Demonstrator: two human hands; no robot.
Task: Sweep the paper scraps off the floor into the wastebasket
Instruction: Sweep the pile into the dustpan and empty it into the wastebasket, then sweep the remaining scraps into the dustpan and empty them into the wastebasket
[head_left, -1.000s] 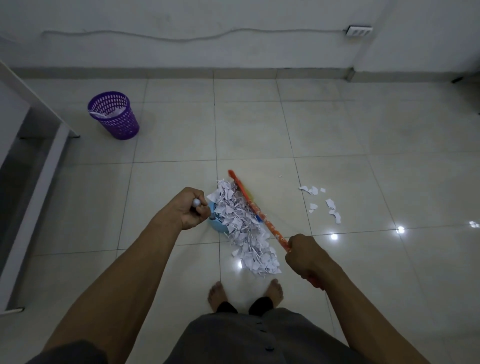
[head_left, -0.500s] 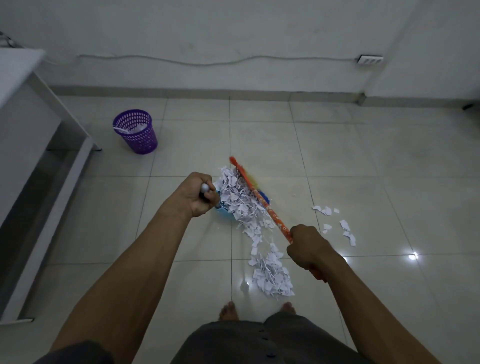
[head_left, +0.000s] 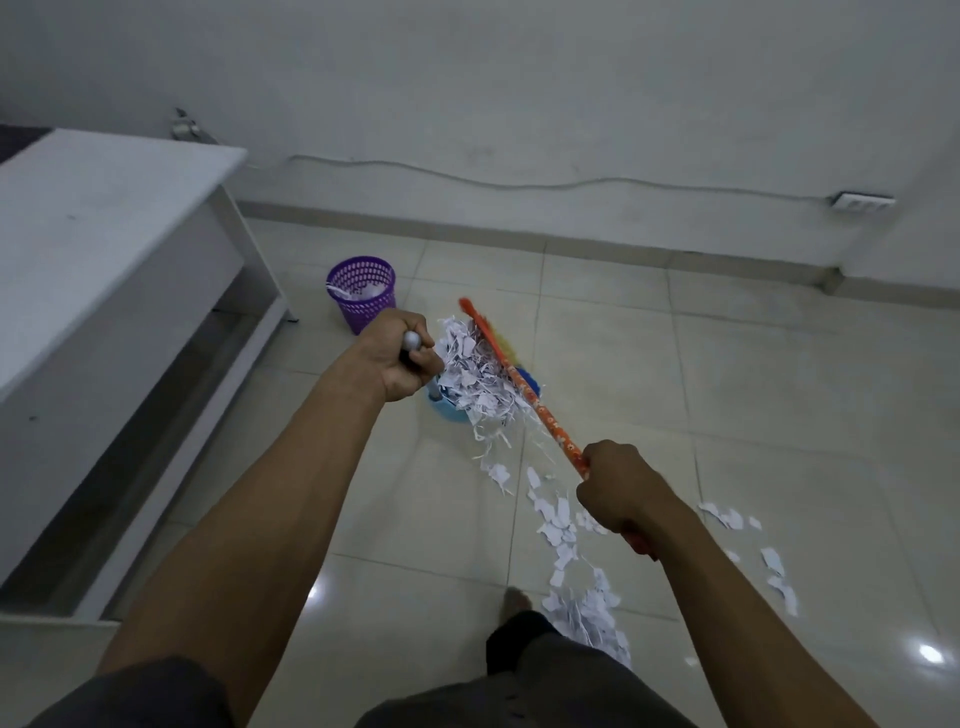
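My left hand (head_left: 397, 356) grips the silver handle of a blue dustpan (head_left: 445, 408) heaped with white paper scraps (head_left: 475, 371). My right hand (head_left: 621, 493) grips the orange patterned broom handle (head_left: 540, 408), and the broom head lies against the pile on the pan. Some scraps spill off the pan's near edge. A trail of loose scraps (head_left: 563, 525) runs back along the floor to a pile (head_left: 592, 618) near my foot. The purple mesh wastebasket (head_left: 362, 299), with some paper inside, stands just beyond my left hand.
A white desk (head_left: 88, 270) with a low shelf fills the left side next to the wastebasket. More scraps (head_left: 774, 566) lie on the tiles at the right. A cable runs along the wall to a socket (head_left: 862, 201). My foot (head_left: 514, 605) shows at the bottom.
The loaded dustpan and broom have moved forward and left, much nearer the wastebasket. Scraps have dropped off the pan and left a trail behind. Both hands keep their grips.
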